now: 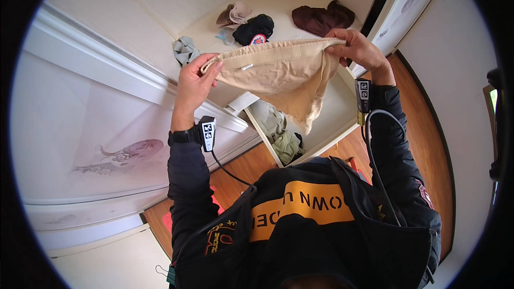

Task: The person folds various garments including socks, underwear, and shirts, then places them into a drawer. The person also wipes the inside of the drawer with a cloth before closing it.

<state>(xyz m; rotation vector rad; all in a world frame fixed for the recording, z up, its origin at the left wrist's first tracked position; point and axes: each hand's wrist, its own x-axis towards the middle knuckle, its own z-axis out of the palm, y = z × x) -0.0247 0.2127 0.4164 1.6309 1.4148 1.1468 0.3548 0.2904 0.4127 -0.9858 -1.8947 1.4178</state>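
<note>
Beige underpants (277,68) hang stretched by their elastic waistband between my two hands, over an open drawer. My left hand (198,80) pinches the waistband's left end between thumb and fingers. At the right end, my right hand (355,48) grips the other side of the waistband. A small white tag shows on the band. Behind the garment, on a cream shelf, lie a black cloth item (253,28), a pinkish-beige one (234,15), a grey one (185,50) and a dark maroon one (321,18). Pale and light green garments (286,146) lie inside the drawer.
The white drawer (337,140) stands pulled out in front of my chest, above a wooden floor (249,164). A white sliding door with a floral print (132,148) is on the left. A white wall (453,88) stands on the right. Cables run from devices on both wrists.
</note>
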